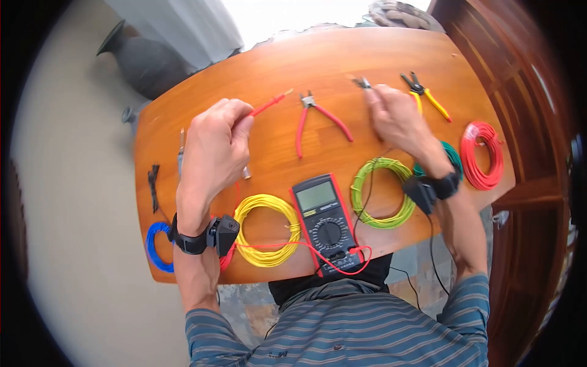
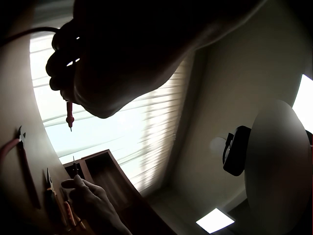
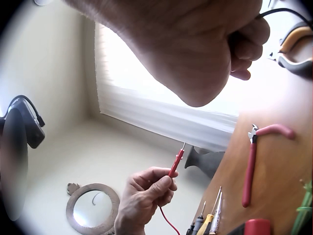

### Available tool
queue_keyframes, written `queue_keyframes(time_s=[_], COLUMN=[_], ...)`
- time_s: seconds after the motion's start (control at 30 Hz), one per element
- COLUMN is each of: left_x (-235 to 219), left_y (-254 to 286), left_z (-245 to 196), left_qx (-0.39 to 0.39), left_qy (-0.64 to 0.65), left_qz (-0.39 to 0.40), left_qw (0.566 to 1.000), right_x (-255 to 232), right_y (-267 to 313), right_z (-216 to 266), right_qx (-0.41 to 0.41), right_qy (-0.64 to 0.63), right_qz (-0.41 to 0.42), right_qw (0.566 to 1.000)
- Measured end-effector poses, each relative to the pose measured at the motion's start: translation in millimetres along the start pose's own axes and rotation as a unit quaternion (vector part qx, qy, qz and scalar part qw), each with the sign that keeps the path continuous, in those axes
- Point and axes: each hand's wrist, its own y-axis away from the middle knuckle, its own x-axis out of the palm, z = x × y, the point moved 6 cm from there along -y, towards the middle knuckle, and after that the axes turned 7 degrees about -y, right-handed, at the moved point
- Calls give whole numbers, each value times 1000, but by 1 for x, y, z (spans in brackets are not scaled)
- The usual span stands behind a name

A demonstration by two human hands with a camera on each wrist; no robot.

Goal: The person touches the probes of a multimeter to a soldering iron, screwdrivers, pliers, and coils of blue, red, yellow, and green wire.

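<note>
My left hand (image 1: pixel 217 137) pinches a red multimeter probe (image 1: pixel 269 105), its metal tip bare and pointing away to the right, above the table. Held in my right hand (image 1: pixel 397 116) is a black probe (image 2: pixel 75 165), its thin tip upright in the left wrist view; in the right wrist view the fingers hide it, with only its black lead (image 3: pixel 281 10) showing. Both hands are apart. The multimeter (image 1: pixel 327 226) lies at the table's near edge, with the red lead (image 1: pixel 275 246) plugged in and its screen facing up.
Red-handled cutting pliers (image 1: pixel 309 113) lie between the hands. Pliers with orange-and-black handles (image 3: pixel 293 49) and yellow-handled wire strippers (image 1: pixel 422 92) are at the right. Coils of yellow wire (image 1: pixel 244 248), yellow-green wire (image 1: pixel 361 208), red wire (image 1: pixel 469 159) and blue wire (image 1: pixel 153 248) line the near side.
</note>
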Motion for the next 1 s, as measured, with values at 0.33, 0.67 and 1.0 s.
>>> queue_keyframes(time_s=[0.33, 0.67, 1.0], left_x=[29, 73, 34], left_y=[40, 23, -19], left_z=[103, 86, 17], left_qx=[-237, -162, -88], left_qy=[-151, -175, -141], left_qz=[115, 168, 48], left_qw=[953, 957, 985], right_x=[-41, -70, -61], right_y=[35, 48, 22], right_z=[-14, -38, -59], right_qx=[27, 67, -14], right_qy=[-65, -119, 0], right_qz=[9, -53, -59], right_qw=[997, 989, 998])
